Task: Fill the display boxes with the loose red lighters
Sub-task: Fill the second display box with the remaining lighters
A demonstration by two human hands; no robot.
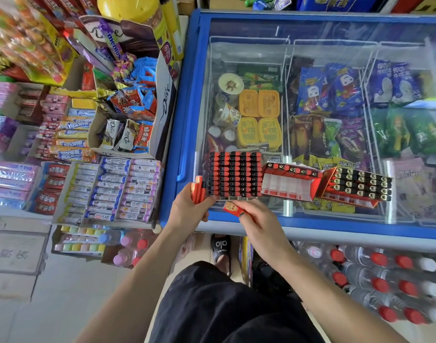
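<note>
Left hand (191, 209) grips a bundle of red lighters (197, 189), long axes upright; right hand (255, 220) pinches a single lighter (233, 208) lying crosswise, just near of the full tray (234, 177); the part-empty display box (290, 180) sits right, nearer that hand.

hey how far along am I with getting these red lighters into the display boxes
Roughly midway. Done: the right display box looks mostly full, with one near row of slots open. In hand: your left hand grips a few red lighters, and your right hand pinches a single lighter. Left: the middle display box has only its back row filled, and the tray of loose lighters is still packed.
</note>
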